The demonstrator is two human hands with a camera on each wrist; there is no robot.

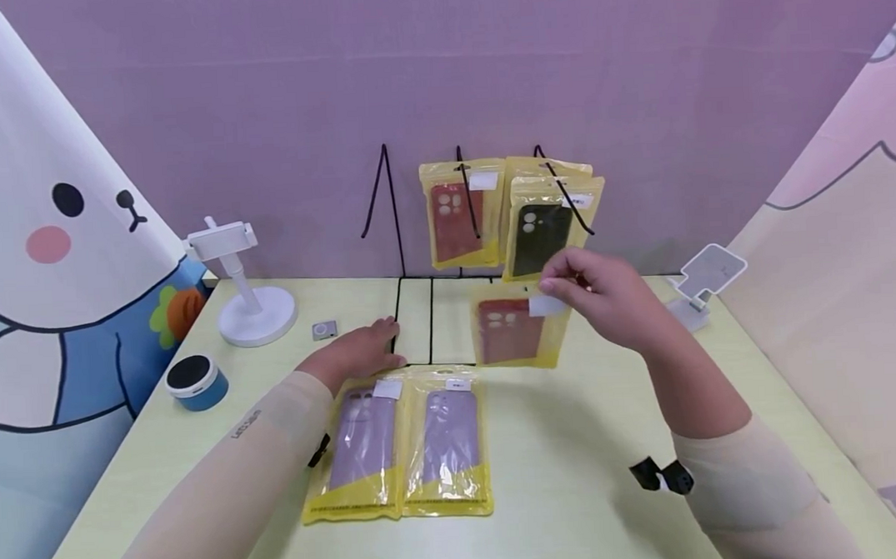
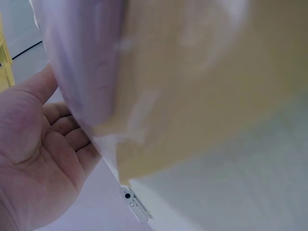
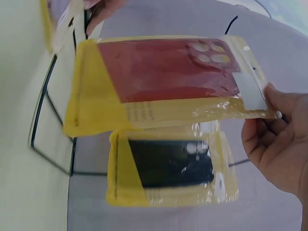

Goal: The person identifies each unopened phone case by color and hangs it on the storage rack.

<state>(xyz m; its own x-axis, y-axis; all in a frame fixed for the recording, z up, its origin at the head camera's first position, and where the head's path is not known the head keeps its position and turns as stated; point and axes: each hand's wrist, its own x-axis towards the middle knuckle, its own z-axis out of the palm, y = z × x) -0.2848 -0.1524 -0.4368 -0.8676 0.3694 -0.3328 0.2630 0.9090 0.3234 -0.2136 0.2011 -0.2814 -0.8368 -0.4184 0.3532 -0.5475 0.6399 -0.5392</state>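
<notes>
My right hand (image 1: 602, 294) pinches the top corner of a clear yellow pouch holding a red phone case (image 1: 504, 331). In the right wrist view, that pouch (image 3: 163, 77) spreads out from the fingertips. My left hand (image 1: 361, 347) lies low at the left side of the black wire rack's base (image 1: 431, 322), fingers fairly straight. Two pouches with purple phone cases (image 1: 365, 437) (image 1: 450, 434) lie side by side on the table, just in front of it. On the rack hang a pouch with a red case (image 1: 456, 221) and one with a black case (image 1: 540, 238).
A white phone stand (image 1: 257, 317) and a blue-and-white round speaker (image 1: 197, 382) stand at left, with a small grey gadget (image 1: 324, 330) nearby. Another stand (image 1: 707, 281) is at right. The rack's left hook (image 1: 374, 187) carries no pouch. Behind it hangs a purple cloth (image 1: 261, 129).
</notes>
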